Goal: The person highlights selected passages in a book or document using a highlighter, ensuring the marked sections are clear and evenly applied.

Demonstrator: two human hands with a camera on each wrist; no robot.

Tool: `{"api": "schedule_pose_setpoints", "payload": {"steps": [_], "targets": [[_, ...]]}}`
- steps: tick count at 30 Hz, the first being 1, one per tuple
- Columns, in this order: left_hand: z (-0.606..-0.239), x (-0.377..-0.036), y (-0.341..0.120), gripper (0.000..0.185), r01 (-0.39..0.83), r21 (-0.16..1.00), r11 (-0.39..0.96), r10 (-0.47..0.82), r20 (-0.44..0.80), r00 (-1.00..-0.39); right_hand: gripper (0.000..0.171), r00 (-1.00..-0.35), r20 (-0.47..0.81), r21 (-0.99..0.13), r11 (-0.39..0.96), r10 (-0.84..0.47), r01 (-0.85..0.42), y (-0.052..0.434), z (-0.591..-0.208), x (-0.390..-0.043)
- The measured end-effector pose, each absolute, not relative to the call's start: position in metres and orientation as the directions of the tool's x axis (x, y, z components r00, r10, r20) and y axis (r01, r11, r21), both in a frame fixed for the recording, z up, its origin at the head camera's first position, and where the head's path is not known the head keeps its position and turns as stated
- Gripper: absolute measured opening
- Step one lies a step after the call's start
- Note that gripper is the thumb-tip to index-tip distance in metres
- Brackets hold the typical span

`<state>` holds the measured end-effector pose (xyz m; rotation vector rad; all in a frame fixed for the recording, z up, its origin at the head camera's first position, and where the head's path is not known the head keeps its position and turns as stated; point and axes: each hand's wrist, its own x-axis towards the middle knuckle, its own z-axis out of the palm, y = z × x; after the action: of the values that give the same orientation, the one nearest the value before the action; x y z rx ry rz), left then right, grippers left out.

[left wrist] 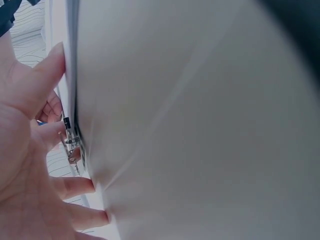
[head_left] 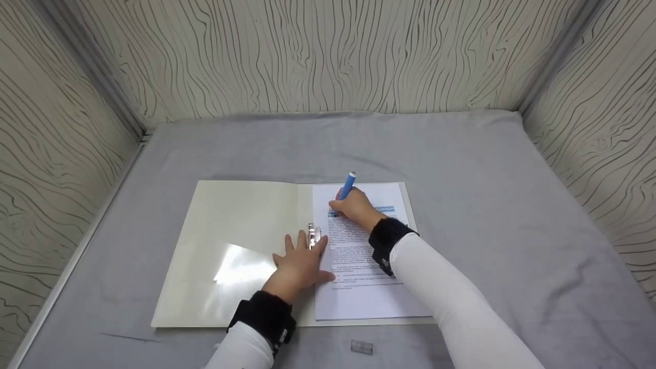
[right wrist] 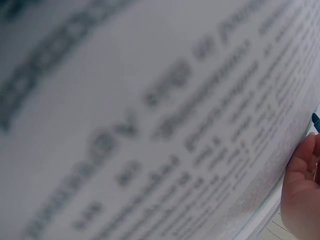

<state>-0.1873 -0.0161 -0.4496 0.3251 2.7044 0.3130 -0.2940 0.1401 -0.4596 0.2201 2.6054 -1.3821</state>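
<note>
My right hand (head_left: 356, 205) pinches a blue marker (head_left: 348, 184), tilted with its tip down at the left end of the upper printed lines. Blue strokes (head_left: 385, 209) colour the lines beside it. The printed sheets (head_left: 359, 302) lie on the right side of an open cream folder (head_left: 230, 210). Fingers spread, my left hand (head_left: 300, 266) rests at the fold, its thumb on the paper's left edge. A metal clip (head_left: 311, 236) shows just beyond its fingers. In the right wrist view, the marker's dark tip (right wrist: 315, 120) shows beside my right hand (right wrist: 302, 195).
A small translucent grey piece (head_left: 362, 347) lies on the grey cloth (head_left: 487, 205) in front of the folder. Wood-patterned panels (head_left: 318, 56) stand at the back and both sides. Light glares off the folder's left cover.
</note>
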Motion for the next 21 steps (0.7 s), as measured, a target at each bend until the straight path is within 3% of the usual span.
{"api": "schedule_pose_setpoints", "payload": {"steps": [21], "targets": [[-0.4482,-0.1856,-0.0173,0.083,0.177,0.264,0.948,0.266,-0.358,-0.895,0.019,-0.971,-0.233,-0.796,0.564,0.048,0.219,0.1441,-0.4594,-0.2931]]}}
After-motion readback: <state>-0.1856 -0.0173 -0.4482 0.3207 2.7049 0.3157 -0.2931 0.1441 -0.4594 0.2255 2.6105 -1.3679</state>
